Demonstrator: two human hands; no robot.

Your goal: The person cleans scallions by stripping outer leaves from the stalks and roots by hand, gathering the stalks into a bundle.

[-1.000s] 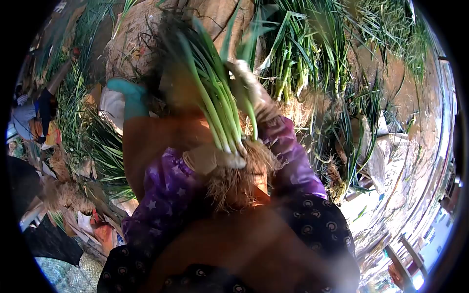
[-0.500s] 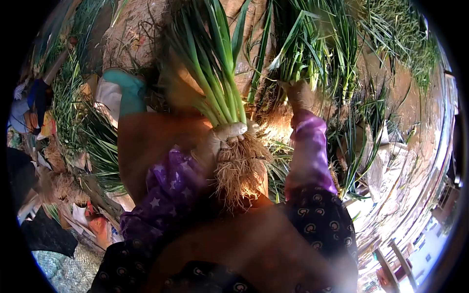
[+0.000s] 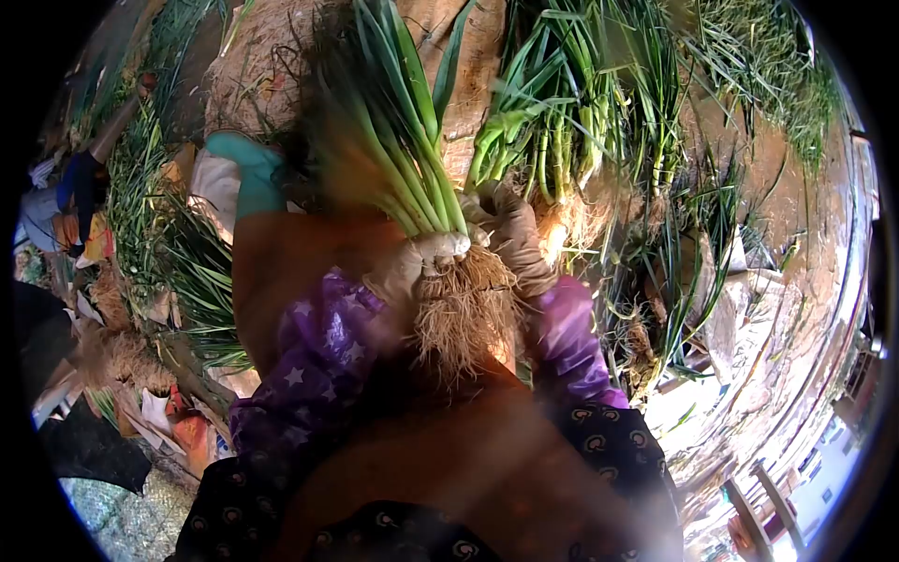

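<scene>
In my left hand (image 3: 412, 262), which wears a pale glove, a bunch of leeks (image 3: 412, 150) is gripped near the white bases. Its green leaves point up and away, while tangled pale-brown roots (image 3: 464, 314) hang below my fingers. Close against the bunch's right side, my gloved right hand (image 3: 515, 234) is closed on another leek (image 3: 492, 150), whose green part rises above the fingers. The lower end of that leek is hidden by the hand and bunch. Purple sleeves cover both forearms.
More leeks (image 3: 581, 140) lie just beyond my right hand, roots toward me. Another leafy heap (image 3: 211, 290) is at left, beside a teal-socked foot (image 3: 248, 169). Cut greens (image 3: 768, 66) cover the ground at upper right. Another person (image 3: 80, 192) is at far left.
My right hand has come back from the pile toward the held bunch, bringing a leek with it. My left hand keeps its grip in nearly the same place.
</scene>
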